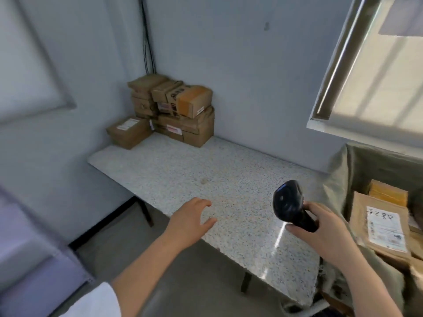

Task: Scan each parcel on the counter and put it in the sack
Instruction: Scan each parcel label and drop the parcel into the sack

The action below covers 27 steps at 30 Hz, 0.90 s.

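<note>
Several brown cardboard parcels (174, 110) are stacked in the far corner of the speckled stone counter (206, 175), against the wall. One low parcel (129, 132) with a white label sits at the stack's left front. My right hand (320, 227) grips the handle of a black barcode scanner (290, 203) above the counter's right end. My left hand (192, 218) hovers with relaxed fingers over the counter's near edge and holds nothing. A grey-green sack (348, 179) stands at the right, with labelled parcels (380, 225) lying inside it.
A window with a bright blind (375, 76) hangs above the sack. Grey walls close off the counter at the back and left. A pale cabinet (27, 259) stands at the near left. Black table legs (146, 211) show under the counter.
</note>
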Available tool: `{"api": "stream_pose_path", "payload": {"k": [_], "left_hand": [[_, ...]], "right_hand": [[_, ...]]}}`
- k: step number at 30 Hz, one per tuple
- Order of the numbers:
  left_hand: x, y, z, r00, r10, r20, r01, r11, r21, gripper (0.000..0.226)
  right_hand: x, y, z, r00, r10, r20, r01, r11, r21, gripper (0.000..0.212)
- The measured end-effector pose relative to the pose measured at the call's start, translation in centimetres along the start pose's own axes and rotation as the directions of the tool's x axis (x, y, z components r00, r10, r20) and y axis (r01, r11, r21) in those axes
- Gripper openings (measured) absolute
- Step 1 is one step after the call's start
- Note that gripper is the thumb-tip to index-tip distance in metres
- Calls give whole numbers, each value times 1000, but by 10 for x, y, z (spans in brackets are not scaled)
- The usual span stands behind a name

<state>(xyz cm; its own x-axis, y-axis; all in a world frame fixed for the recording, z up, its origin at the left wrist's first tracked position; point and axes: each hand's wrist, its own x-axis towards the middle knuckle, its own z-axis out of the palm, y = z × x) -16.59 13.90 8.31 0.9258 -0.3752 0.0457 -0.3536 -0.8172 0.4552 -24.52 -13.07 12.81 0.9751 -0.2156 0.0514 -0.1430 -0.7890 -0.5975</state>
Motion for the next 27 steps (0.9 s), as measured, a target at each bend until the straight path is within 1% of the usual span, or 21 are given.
{"api": "stream_pose_path", "payload": {"k": [3, 6, 10, 14, 16, 19, 22, 27], "left_hand": [[-12, -37, -18, 997, -77, -27, 77, 997, -13, 48], [-16, -73, -32, 986, -146, -77, 145, 989, -19, 48], [-10, -117, -45, 966, -226, -129, 223, 974, -37, 48], [13, -158, -60, 952, -270, -145, 265, 963, -52, 58], [33, -178, -73, 946, -290, -144, 287, 957, -44, 53], [66, -208, -94, 935, -321, -148, 317, 947, -51, 52], [93, -235, -112, 921, -344, -183, 338, 939, -68, 52], [116, -290, -138, 882, -408, -237, 394, 913, -105, 51]], "right_hand": [[21, -35, 26, 994, -76, 77, 73, 997, 34, 48], [47, -62, 53, 977, -181, 110, 172, 982, 84, 50], [86, -98, 88, 952, -266, 151, 255, 963, 93, 40], [129, -135, 122, 939, -287, 192, 265, 955, 131, 41], [155, -156, 137, 932, -303, 200, 275, 949, 156, 43], [195, -186, 157, 911, -340, 231, 307, 936, 170, 37], [235, -217, 179, 893, -369, 259, 321, 923, 210, 37], [285, -265, 226, 866, -384, 321, 332, 920, 206, 39]]}}
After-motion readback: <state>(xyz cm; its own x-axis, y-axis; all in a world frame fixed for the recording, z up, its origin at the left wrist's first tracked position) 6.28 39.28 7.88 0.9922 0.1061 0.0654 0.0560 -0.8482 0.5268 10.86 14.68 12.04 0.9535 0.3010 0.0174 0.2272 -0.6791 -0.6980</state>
